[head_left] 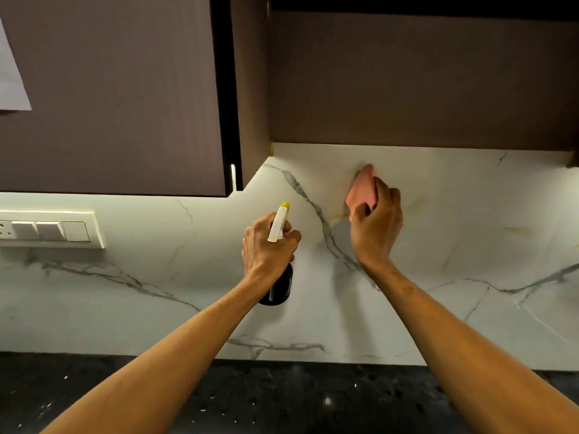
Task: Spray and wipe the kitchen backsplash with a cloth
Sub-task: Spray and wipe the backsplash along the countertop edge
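Starting at the far left, a white wall switch plate with rocker switches (50, 229) sits on the white marble-look backsplash with grey veins (470, 270), under the dark brown wood-grain upper cabinets (109, 89). Their doors are shut, so whatever they hold is hidden.

Left of centre, the left hand (266, 249) is curled round the neck of a dark spray bottle with a white trigger head and yellow nozzle tip (279, 289), held up near the wall with the nozzle pointing at it. It is the only open-use container here, and its body is too dark to show the liquid level. It probably handles as a rigid, fairly light thing that may be slick if wet. The neck under the trigger is the sensible hold, since 1 finger can then reach the trigger.

Right of centre, the right hand (377, 225) grips a bunched pink cloth (360, 191), fingers curled over it, and presses it against the backsplash high up, just below the recessed cabinet underside. The cloth looks soft, limp and very light. Bunching it into the palm, as here, gives a firm pad. The tile looks hard and glossy, so the cloth should glide.

Further right, faint yellowish streaks (517, 230) cross the tile. I cannot tell whether they are stains or veining. Below runs a black speckled stone countertop (282, 402).
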